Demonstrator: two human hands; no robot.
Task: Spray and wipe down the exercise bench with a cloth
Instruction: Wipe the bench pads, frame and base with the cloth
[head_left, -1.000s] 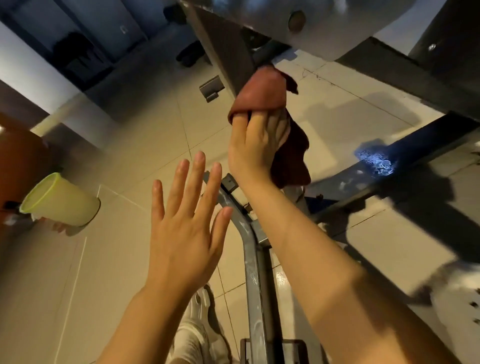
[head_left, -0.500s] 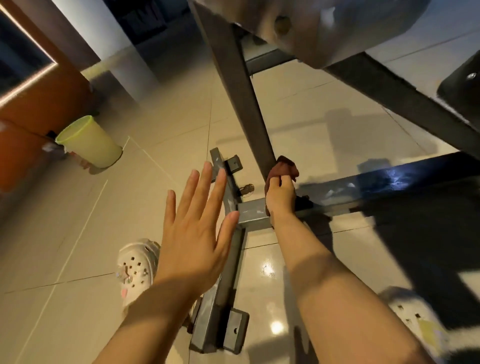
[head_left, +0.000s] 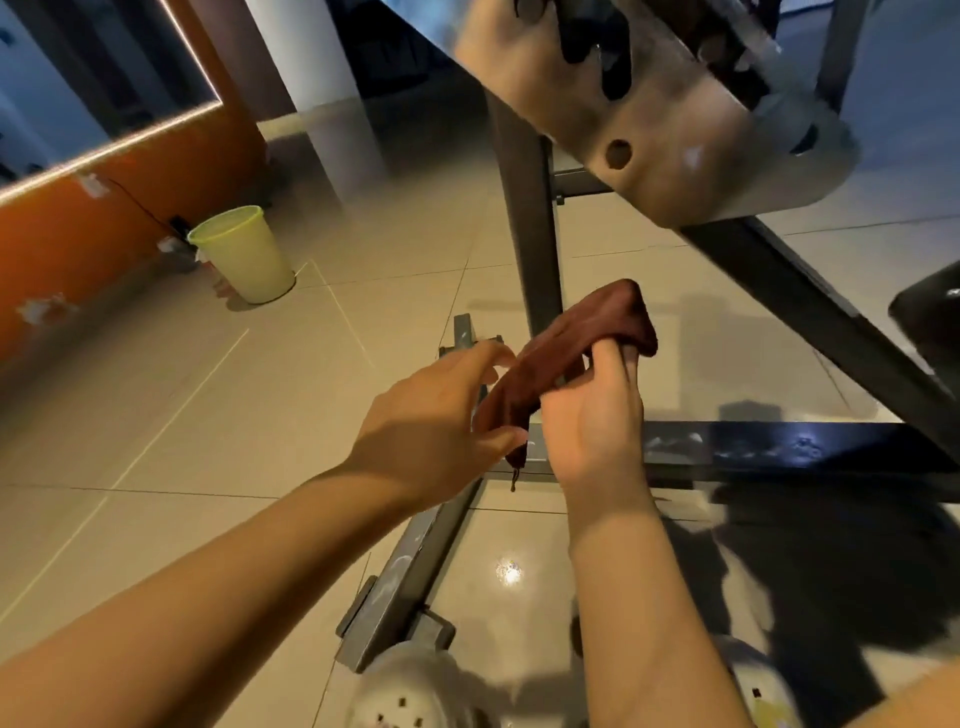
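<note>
Green bin (head_left: 244, 254) far left, well clear. Your left hand (head_left: 441, 421) pinches the cloth's near end; the cloth (head_left: 566, 358) runs up and right, your right hand (head_left: 592, 415) with fingers (head_left: 613, 358) curled round it. Bench frame (head_left: 530, 249) just behind, open floor (head_left: 208, 415) to the left.

We have a single view, worn on the head, looking steeply down and forward from close above our forearms toward the tiled floor (head_left: 260, 415) and the bench frame (head_left: 530, 249).
</note>
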